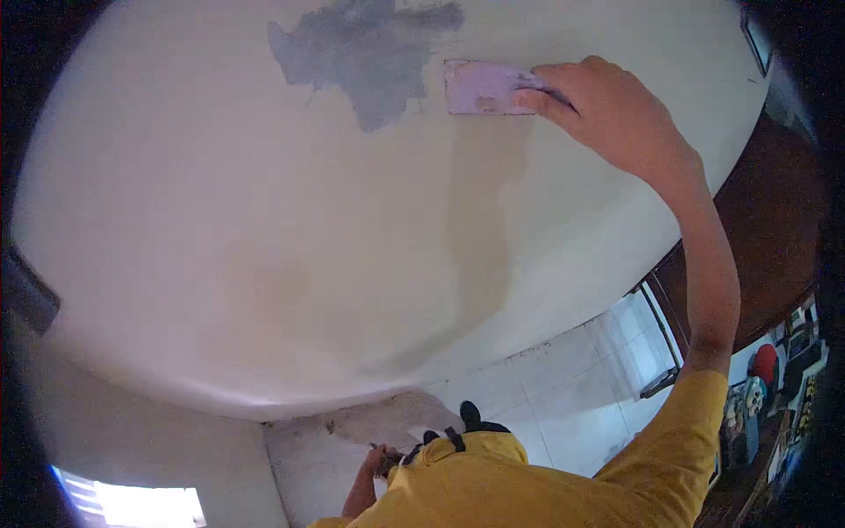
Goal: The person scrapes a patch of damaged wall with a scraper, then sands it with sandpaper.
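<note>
My right hand (616, 114) is stretched up to the pale wall, its fingers closed on one end of a flat, rectangular purple scraper (484, 88). The scraper lies against the wall, with a brownish smudge on its face. To its left, an irregular grey patch (370, 62) marks the wall (352, 202). Low down beside my body, my left hand (378, 459) is closed; what it holds, if anything, is too small and dark to make out.
Below the wall runs a light tiled floor (563, 378) with a dusty brownish area (387, 418). At right are a dark brown surface (757, 238) and cluttered objects, among them a red round item (765, 363). A bright window (150, 503) shows at lower left.
</note>
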The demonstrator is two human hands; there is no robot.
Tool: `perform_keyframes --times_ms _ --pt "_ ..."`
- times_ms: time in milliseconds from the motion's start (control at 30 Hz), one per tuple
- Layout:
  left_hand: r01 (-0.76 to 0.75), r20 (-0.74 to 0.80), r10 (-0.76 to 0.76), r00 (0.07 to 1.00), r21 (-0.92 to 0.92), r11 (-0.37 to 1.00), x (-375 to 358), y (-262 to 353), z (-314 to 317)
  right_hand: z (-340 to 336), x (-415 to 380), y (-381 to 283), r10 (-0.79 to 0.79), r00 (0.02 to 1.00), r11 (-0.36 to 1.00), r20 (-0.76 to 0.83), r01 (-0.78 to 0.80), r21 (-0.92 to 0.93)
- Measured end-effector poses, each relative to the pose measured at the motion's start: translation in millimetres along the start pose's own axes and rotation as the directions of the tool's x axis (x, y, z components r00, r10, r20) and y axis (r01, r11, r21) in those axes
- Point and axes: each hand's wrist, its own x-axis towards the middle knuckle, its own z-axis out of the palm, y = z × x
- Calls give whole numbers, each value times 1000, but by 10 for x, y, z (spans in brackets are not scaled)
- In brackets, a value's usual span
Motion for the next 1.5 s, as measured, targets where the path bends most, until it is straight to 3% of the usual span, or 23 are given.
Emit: perform_keyframes --times_ms 33,133,233,333,433,533,567,600,633,733,767,833,900,1000,1033,1133,1233,1367,1433,1467,1500 --pt "-8 -64 25 998 254 967 33 64 -12 29 26 43 -20 1000 1000 -9 20 -19" --pt "58 29 -62 998 137 989 41 122 57 57 16 -44 -22 998 1000 -53 22 3" --pt "369 -15 -385 923 -256 894 161 -69 30 -39 -15 4 37 999 999 27 -36 -17" --pt "149 63 -135 989 -461 875 102 -154 230 -3 -41 10 -5 997 999 -80 2 -36" --pt "315 352 -89 932 -663 679 112 -134 209 131 -69 91 -65 972 997 -227 51 -65" --pt "228 50 -226 973 -381 896 50 0 124 137 14 137 -65 987 998 -145 67 8" --pt "44 101 -23 995 -211 977 79 53 74 94 33 128 -26 997 999 -69 29 44" --pt "6 107 8 994 -126 992 45 127 48 31 45 95 13 1000 997 7 -13 77" --pt "7 97 -2 995 -57 998 -16 241 65 -145 -73 28 48 996 993 71 -55 102" --pt "128 -9 -127 992 53 990 -252 885 90 -97 -75 -91 -22 999 994 37 18 108" --pt "265 76 -262 962 -38 963 377 189 88 -180 -107 -85 1 999 993 43 -7 118" --pt "6 -1 -5 1000 170 985 98 395 26 -445 -212 -30 39 998 991 50 -45 125" --pt "124 -42 -129 991 -111 986 128 342 147 -379 -154 11 46 998 999 40 -46 9" --pt "91 -3 -92 996 -56 994 -82 245 271 -384 -89 287 35 999 998 -20 -36 -47" --pt "-192 86 188 978 39 981 -3 214 245 -302 -111 276 27 998 998 -51 -30 -60" --pt "-40 99 43 994 -40 998 83 253 199 -67 -155 287 52 997 995 -64 -46 86" --pt "4 81 2 997 -65 998 218 413 111 83 -174 463 -116 981 975 -155 142 173" --pt "-18 78 24 997 -67 998 387 345 118 -162 -98 354 -11 1000 933 23 2 360" --pt "-96 123 102 987 -50 994 348 430 157 -133 53 413 -29 996 902 79 -8 431" --pt "-201 204 204 957 -35 979 336 462 137 -80 95 456 -78 996 932 -32 84 353" --pt "-315 183 298 937 73 946 286 445 152 2 133 502 -135 981 951 -138 168 261"
